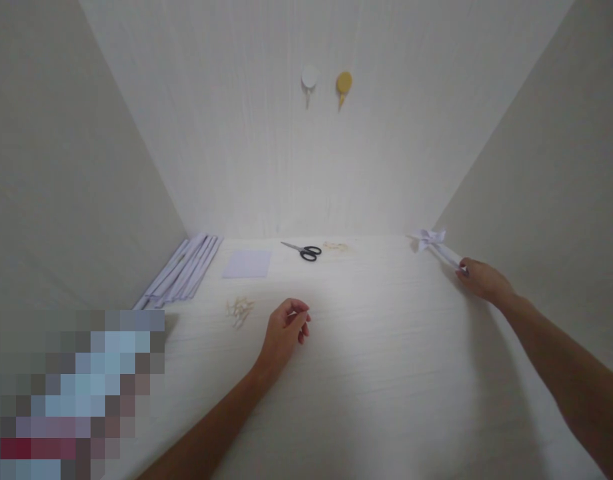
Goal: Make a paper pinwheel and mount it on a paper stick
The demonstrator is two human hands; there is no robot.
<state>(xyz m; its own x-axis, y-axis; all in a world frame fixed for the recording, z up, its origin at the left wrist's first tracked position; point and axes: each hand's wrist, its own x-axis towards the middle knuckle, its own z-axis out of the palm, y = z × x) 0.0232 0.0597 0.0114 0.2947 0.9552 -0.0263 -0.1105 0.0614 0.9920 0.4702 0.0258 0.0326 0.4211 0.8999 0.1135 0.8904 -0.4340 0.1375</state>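
- Paper pinwheel (430,239): white, on a thin white stick, at the far right of the worktop (386,373) against the right wall; its folded head points to the back corner, and the near end of the stick is in the right hand.
- Left hand (285,331): nearest item, resting on the middle of the worktop, fingers curled loosely inward with fingertips close to the thumb; whether anything small is pinched between them cannot be told.
- Small pale pieces (239,311): a loose cluster lying just left of the left hand, apart from it; too small to tell what they are.
- Right hand (481,278): stretched out to the right edge, fingers closed around the pinwheel's stick.
- Rolled paper sticks (183,271): a row of long white strips lying side by side at the far left, along the left wall.
- Paper square (247,264): pale lilac sheet, flat, right of the strips.
- Scissors (303,251): black handles, blades closed, lying near the back wall, just right of the square.
- Wall hooks (310,80): two on the back wall, one white, one yellow, side by side.
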